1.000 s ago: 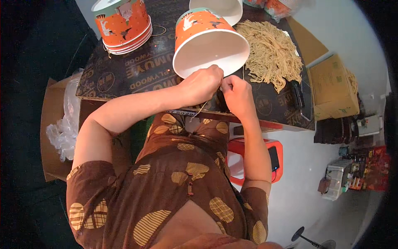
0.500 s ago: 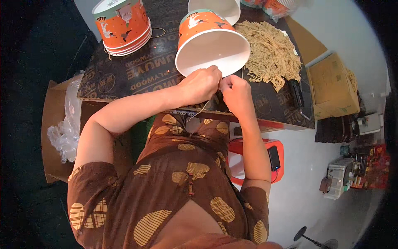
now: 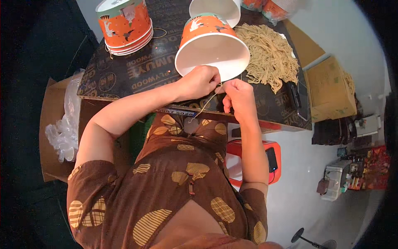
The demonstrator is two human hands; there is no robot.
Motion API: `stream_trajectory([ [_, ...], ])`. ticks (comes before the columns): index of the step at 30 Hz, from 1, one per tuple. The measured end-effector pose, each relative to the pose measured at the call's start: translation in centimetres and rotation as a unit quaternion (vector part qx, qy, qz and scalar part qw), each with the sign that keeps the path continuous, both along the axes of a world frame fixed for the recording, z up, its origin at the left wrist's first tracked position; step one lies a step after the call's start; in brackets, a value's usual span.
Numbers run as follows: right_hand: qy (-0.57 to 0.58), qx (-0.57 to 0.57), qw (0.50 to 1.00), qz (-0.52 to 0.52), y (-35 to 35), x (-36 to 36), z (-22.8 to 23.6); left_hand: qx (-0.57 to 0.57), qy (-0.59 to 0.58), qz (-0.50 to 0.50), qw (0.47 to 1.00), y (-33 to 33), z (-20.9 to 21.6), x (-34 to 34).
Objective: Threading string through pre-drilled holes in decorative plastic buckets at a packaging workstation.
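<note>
An orange paper bucket (image 3: 213,50) with a white inside lies tilted on the table, its mouth facing me. Just below its rim, my left hand (image 3: 200,83) pinches a thin beige cord (image 3: 206,103), whose loose end hangs over the table edge. Close beside it, my right hand (image 3: 240,97) pinches the same cord between thumb and forefinger, the other fingers curled. A short piece of cord shows between the two hands. Whether the cord passes through the bucket wall is hidden from this view.
A dark printed plywood table (image 3: 153,62) bears stacked orange buckets (image 3: 126,29) at left, a white-lined bucket (image 3: 217,10) behind, and a heap of beige cords (image 3: 269,54) at right. A phone-like black object (image 3: 294,95) lies near the right edge. A red stool (image 3: 275,166) stands below.
My hands have come slightly apart, and the cord between them now shows. My right hand has turned and lowered a little. The bucket stays nearly where it was.
</note>
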State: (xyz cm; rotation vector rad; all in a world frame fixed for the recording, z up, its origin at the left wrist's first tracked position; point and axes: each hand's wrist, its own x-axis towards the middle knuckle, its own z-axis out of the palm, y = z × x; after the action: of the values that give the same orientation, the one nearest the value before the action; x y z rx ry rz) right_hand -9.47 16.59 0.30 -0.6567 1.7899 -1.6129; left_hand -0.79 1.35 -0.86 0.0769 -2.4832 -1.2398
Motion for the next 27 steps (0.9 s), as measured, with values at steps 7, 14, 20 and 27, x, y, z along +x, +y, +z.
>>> stream_trajectory([
  [7,-0.027,0.019,0.999,0.007,-0.2,0.1,0.2,-0.049,0.024,0.013,0.998,0.6,-0.2,0.0],
  [14,-0.004,0.028,1.0,-0.006,-0.4,0.2,-0.4,-0.143,0.014,0.007,0.99,0.9,-0.4,-0.5],
  [20,0.102,0.082,0.989,-0.062,-0.9,2.6,1.7,-0.111,0.062,0.008,0.992,0.6,-1.1,-0.3],
  [27,0.091,0.084,0.991,-0.053,-1.1,2.3,0.9,-0.1,0.06,-0.001,0.993,0.7,-0.7,0.1],
])
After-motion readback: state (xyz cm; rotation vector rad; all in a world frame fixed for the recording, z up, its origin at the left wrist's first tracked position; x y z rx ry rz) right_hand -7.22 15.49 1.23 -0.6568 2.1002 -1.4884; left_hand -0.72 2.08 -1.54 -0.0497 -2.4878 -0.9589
